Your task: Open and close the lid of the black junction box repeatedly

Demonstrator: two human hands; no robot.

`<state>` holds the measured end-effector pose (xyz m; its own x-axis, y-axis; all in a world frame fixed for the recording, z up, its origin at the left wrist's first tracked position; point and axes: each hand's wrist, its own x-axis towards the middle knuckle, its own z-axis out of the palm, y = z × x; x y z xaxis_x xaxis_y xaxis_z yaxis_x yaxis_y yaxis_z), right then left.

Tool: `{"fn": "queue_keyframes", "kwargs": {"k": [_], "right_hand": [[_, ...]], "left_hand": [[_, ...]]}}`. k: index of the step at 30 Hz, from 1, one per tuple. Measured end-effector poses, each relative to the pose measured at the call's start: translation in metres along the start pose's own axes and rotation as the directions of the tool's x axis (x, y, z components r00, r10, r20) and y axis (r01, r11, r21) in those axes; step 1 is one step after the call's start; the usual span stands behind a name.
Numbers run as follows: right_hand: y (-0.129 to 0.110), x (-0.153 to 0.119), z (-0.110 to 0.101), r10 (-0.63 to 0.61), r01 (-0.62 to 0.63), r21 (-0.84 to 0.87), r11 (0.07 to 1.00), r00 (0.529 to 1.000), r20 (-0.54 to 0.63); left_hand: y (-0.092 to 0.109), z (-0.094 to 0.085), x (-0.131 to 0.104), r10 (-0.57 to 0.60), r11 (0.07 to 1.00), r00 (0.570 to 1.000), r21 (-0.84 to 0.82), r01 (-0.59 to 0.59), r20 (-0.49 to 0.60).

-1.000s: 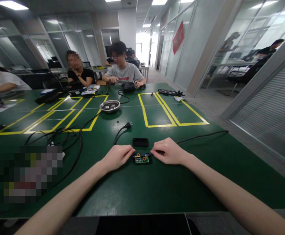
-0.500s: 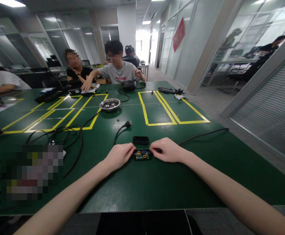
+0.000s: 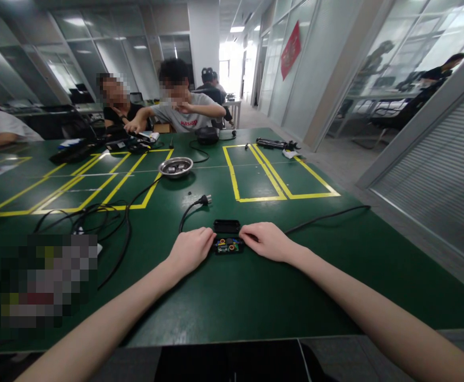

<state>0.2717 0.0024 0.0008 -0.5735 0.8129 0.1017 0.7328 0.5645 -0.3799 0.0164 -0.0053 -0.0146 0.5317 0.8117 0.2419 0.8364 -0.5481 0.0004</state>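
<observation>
A small black plastic case (image 3: pixel 228 253) lies open on the green table, with a circuit board (image 3: pixel 227 244) and its two orange-ringed coils showing inside. Just behind it is its separate black cover (image 3: pixel 226 226), hollow side up. My left hand (image 3: pixel 192 248) pinches at the case's left end, where the cord of a black plug (image 3: pixel 205 200) runs in behind my fingers. At the right end my right hand (image 3: pixel 266 241) is closed on a black cable (image 3: pixel 323 219), which trails off to the right. Fingertips hide both cable entries.
A metal bowl (image 3: pixel 175 167) with small metal parts stands farther back. Tangled black cables (image 3: pixel 96 212) and a blurred-out object (image 3: pixel 44 281) lie to the left. Yellow tape (image 3: pixel 261 199) marks the table. Across it, a person in a grey shirt (image 3: pixel 188 114) sits beside a black pouch (image 3: pixel 207 136).
The view has shifted slightly, while my hands keep their pinch at both ends of the case. Across the table, the grey-shirted person has raised one hand toward the head.
</observation>
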Motion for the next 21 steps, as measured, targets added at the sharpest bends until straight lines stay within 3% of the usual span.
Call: {"fn": "queue_keyframes", "kwargs": {"k": [5,13,17,21], "right_hand": [[0.003,0.000,-0.001,-0.016,0.017,0.053,0.998,1.000,-0.014],[0.006,0.001,-0.002,-0.034,0.035,0.098,0.995,0.999,-0.010],[0.002,0.003,0.005,-0.023,0.026,0.033,0.999,0.995,-0.094],[0.005,0.005,0.011,0.001,0.013,0.076,0.997,0.983,-0.183]], "left_hand": [[-0.004,0.004,0.000,0.022,0.997,0.997,-0.075,-0.028,-0.080],[-0.005,0.006,0.002,0.007,0.985,0.999,-0.171,-0.016,-0.053],[-0.005,0.006,0.004,0.012,0.982,0.999,-0.189,-0.019,-0.038],[-0.008,0.002,0.005,-0.025,0.965,0.998,-0.263,0.007,-0.065]]}}
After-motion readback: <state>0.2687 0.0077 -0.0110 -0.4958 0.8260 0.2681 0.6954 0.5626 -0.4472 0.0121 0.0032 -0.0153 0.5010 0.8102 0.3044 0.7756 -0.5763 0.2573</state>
